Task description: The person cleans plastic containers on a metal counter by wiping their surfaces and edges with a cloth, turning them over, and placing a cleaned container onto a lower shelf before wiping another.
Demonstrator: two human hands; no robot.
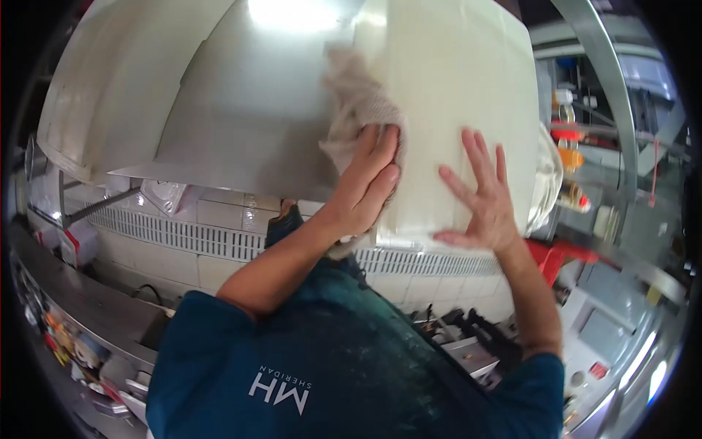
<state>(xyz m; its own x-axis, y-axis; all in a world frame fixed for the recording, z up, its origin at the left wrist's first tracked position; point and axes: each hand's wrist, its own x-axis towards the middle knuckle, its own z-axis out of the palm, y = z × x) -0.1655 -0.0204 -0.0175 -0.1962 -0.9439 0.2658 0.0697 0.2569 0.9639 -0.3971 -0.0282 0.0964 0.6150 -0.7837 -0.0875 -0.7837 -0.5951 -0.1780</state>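
A crumpled beige cloth (356, 102) lies over the edge where a grey metal surface (241, 110) meets a pale cream board (461, 80). My left hand (368, 179) is closed on the lower part of the cloth, with its fingers pointing away from me. The far end of the cloth is blurred. To the right, my right hand (482, 194) rests on the near part of the cream board with its fingers spread and nothing in it.
Another pale board or tub (131, 80) stands at the left of the metal surface. A white cloth (545, 179) hangs by the cream board's right edge. Shelves with bottles (570, 157) are at the right. A metal counter (88, 300) runs along the lower left.
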